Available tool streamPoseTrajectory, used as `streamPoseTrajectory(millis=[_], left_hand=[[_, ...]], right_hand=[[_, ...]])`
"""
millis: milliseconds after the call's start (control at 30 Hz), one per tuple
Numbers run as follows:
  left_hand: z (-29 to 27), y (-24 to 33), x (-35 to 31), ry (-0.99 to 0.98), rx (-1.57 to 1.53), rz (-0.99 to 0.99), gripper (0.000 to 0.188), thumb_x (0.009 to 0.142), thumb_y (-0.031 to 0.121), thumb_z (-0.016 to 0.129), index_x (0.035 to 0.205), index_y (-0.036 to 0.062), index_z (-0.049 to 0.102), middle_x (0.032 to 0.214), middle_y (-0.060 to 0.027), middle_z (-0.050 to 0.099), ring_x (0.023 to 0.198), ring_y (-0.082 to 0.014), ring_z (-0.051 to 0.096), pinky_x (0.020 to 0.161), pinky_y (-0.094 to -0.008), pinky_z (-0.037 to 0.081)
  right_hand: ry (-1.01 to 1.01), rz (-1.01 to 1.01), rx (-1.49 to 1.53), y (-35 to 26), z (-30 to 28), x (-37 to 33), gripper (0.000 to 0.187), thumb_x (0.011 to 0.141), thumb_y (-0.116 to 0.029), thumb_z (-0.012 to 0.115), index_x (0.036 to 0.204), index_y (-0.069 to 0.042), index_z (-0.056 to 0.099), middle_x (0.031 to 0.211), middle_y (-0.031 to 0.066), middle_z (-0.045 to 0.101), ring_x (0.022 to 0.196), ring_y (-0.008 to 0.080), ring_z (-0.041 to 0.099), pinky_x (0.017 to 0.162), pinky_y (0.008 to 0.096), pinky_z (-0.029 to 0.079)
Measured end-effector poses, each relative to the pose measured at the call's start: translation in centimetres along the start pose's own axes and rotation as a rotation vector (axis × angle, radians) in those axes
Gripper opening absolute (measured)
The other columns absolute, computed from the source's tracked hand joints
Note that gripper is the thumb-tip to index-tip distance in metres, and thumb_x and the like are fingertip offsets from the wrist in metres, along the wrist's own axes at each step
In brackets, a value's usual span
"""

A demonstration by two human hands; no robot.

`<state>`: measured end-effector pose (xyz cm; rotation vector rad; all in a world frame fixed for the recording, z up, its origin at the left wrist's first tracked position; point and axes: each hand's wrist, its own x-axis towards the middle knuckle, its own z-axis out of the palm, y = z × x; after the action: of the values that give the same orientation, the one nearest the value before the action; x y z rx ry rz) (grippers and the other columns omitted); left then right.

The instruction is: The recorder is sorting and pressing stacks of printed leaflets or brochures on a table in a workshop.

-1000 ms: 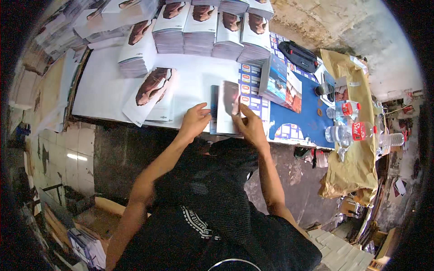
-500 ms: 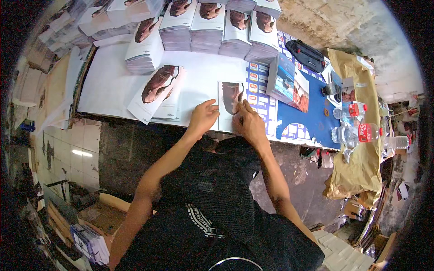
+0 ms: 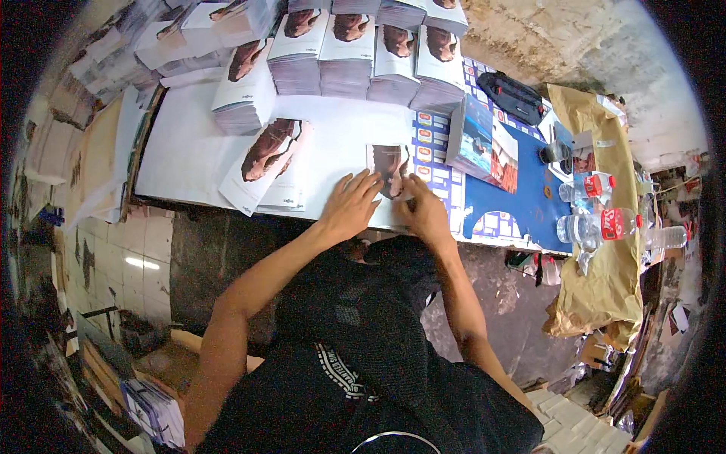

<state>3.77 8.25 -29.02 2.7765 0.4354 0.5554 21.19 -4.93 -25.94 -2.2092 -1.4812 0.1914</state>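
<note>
A small white leaflet (image 3: 387, 160) with a brown picture lies on the white-covered part of the table, close to its front edge. My left hand (image 3: 350, 204) rests flat at the leaflet's lower left, fingers stretched out. On the other side, my right hand (image 3: 427, 217) has bent fingers closed at the leaflet's right edge. Both hands hide its lower part. To the left lies a loose pile of similar leaflets (image 3: 261, 163), fanned at an angle.
Tall leaflet stacks (image 3: 348, 64) line the back. Picture booklets (image 3: 482, 144) lie on the blue sheet (image 3: 522, 204) at right. Beyond are a black pouch (image 3: 513, 94), a dark-lidded jar (image 3: 557, 153), plastic bottles (image 3: 597, 225) and brown paper (image 3: 597, 303).
My left hand has moved right and flattened onto the leaflet's lower left. My right hand has shifted slightly down along its right edge. The whole view has shifted slightly.
</note>
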Motion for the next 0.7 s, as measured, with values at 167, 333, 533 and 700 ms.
streamPoseTrajectory(millis=[167, 333, 533, 700], left_hand=[[-0.3, 0.1, 0.1, -0.002, 0.037, 0.007, 0.047, 0.095, 0.025, 0.059, 0.135, 0.0027, 0.054, 0.146, -0.0117, 0.048, 0.138, -0.0297, 0.041, 0.113, -0.0492, 0.032], [-0.7, 0.4, 0.0, -0.005, 0.025, -0.005, 0.045, 0.096, 0.026, 0.057, 0.133, 0.0022, 0.055, 0.145, -0.0116, 0.049, 0.138, -0.0279, 0.041, 0.113, -0.0477, 0.031], [-0.4, 0.0, -0.1, -0.037, 0.044, 0.012, 0.045, 0.097, 0.025, 0.055, 0.133, -0.0022, 0.054, 0.146, -0.0128, 0.047, 0.139, -0.0279, 0.039, 0.114, -0.0474, 0.029], [-0.4, 0.1, 0.0, -0.001, 0.018, 0.019, 0.043, 0.097, 0.024, 0.055, 0.131, -0.0028, 0.055, 0.144, -0.0134, 0.048, 0.139, -0.0285, 0.039, 0.114, -0.0472, 0.029]], right_hand=[[0.572, 0.056, 0.352, -0.4, -3.1, -0.2, 0.040, 0.098, -0.009, 0.058, 0.134, 0.004, 0.048, 0.119, 0.0202, 0.061, 0.099, 0.0344, 0.063, 0.089, 0.0409, 0.050], [0.237, 0.202, 0.562, 0.3, 0.0, -3.2, 0.052, 0.098, -0.019, 0.062, 0.139, 0.005, 0.043, 0.131, 0.0202, 0.055, 0.120, 0.0337, 0.054, 0.104, 0.0433, 0.040], [0.101, -0.102, -0.062, -1.9, -1.0, -1.6, 0.053, 0.088, -0.017, 0.065, 0.140, -0.019, 0.056, 0.128, 0.0123, 0.058, 0.116, 0.0316, 0.055, 0.099, 0.0452, 0.039], [0.228, -0.254, -0.029, 1.9, -0.4, 5.8, 0.048, 0.088, -0.014, 0.063, 0.136, -0.014, 0.059, 0.125, 0.0166, 0.061, 0.112, 0.0377, 0.056, 0.095, 0.0466, 0.047]])
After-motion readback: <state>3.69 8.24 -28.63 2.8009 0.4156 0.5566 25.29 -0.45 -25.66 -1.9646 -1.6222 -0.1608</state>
